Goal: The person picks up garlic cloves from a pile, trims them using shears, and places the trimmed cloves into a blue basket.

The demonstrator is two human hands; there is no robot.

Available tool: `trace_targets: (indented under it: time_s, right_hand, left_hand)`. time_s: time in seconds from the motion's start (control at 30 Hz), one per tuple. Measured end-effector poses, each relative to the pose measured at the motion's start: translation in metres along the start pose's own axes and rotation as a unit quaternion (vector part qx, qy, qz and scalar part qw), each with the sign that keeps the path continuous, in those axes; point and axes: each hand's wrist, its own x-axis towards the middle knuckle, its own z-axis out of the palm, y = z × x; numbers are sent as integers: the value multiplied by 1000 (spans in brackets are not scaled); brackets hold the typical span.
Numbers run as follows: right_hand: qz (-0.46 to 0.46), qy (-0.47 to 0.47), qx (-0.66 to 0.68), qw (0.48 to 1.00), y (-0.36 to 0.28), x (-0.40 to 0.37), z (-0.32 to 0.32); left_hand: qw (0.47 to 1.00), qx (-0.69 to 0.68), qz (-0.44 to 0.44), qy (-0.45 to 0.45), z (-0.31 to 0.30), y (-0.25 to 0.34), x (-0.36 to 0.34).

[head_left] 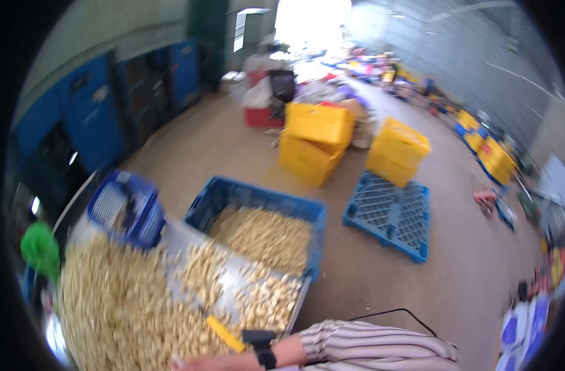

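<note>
Head view: pale pieces (118, 303) strew a shiny tabletop (232, 285), brown floor (352, 290) beyond; whether hands (205, 363) pinch, I cannot tell.

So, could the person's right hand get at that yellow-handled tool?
Probably yes: the yellow-handled tool lies close to the right hand, its yellow handle uncovered, and only loose pale pieces appear to lie between them.

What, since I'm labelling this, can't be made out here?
In the head view:
Right hand: partly cut off by the bottom edge; grip unclear.
Left hand: outside the frame.
Green object: too blurred to identify.
Far heap: too small and blurred to name its items.
</note>
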Motion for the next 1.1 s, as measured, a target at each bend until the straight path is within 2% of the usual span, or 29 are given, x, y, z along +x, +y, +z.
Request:
trace_targets:
  time_s: [0.03,0.07,0.1,0.13,0.17,0.2,0.27,0.3,0.37,0.4,0.47,0.5,0.53,0.57,0.6,0.63,0.67,0.7,0.77,0.8,0.87,0.9,0.97,1.0,1.07,1.1]
  right_hand:
    - [-15,-31,-50,998,29,-4,-7]
    - [-34,-68,-89,993,55,-2,-11]
    - [202,-57,98,973,-4,-3,5]
    - [181,-59,148,970,20,-6,11]
    - [209,-111,193,952,26,-13,23]
    - [179,-95,136,970,24,-19,21]
    - [90,-35,7,995,26,-24,10]
    - [97,-57,27,993,35,-27,9]
    - [155,-39,66,985,51,-32,5]
    - [157,-43,71,984,34,-24,5]
    - [369,-38,23,928,-18,-1,7]
    - [387,-15,101,917,-3,0,6]
    - [388,-15,104,915,4,0,1]
    - [326,-73,-47,941,7,0,-6]
    - [255,-129,-196,938,7,-2,-14]
    - [300,-48,-210,929,-6,0,-25]
    - [251,56,-251,933,3,1,-46]
    - [198,158,-288,923,13,1,-67]
    - [161,243,-388,875,7,2,-97]
    - [164,243,-387,874,4,6,-102]
    - [233,205,-513,801,0,11,-105]
    - [234,205,-512,801,9,10,-106]
    - [227,138,-659,703,41,7,-110]
    - [227,139,-659,703,48,8,-111]
    - [244,161,-627,722,58,11,-114]
    - [245,161,-626,723,59,11,-117]
  left_hand:
    - [1000,5,9,-22,-3,3,0]
    - [997,-20,-31,-61,-10,11,5]
    - [995,-30,-69,-66,4,1,-4]
    - [996,72,39,46,-1,5,-3]
    - [987,-145,-41,-51,19,-16,-17]
    - [999,-10,-34,-5,10,-7,-9]
    - [999,-4,-45,-16,-2,0,-6]
    - [997,10,-72,-17,-5,-1,-4]
    - [998,-43,-30,-39,-4,-9,-1]
    - [998,-40,-36,-40,-4,-15,0]
    - [989,-95,-65,-98,1,-28,5]
    - [983,-135,-56,-111,2,-41,4]
    - [983,-135,-58,-113,3,-58,5]
    - [986,-136,-86,-37,4,-77,4]
    - [983,-137,-115,38,7,-97,-1]
    - [978,-83,-162,102,16,-125,-10]
    - [964,-27,-207,166,19,-148,-18]
    - [964,-26,-209,163,12,-154,-21]
    - [909,-127,-344,196,1,-159,-22]
    - [909,-127,-346,193,3,-159,-19]
    - [929,-35,-338,147,9,-154,-8]
    - [929,-35,-339,145,18,-154,-4]
    - [973,110,-199,48,43,-156,5]
    - [973,110,-198,49,45,-155,10]
    - [954,90,-286,-15,46,-155,20]
    - [954,90,-286,-16,47,-158,23]
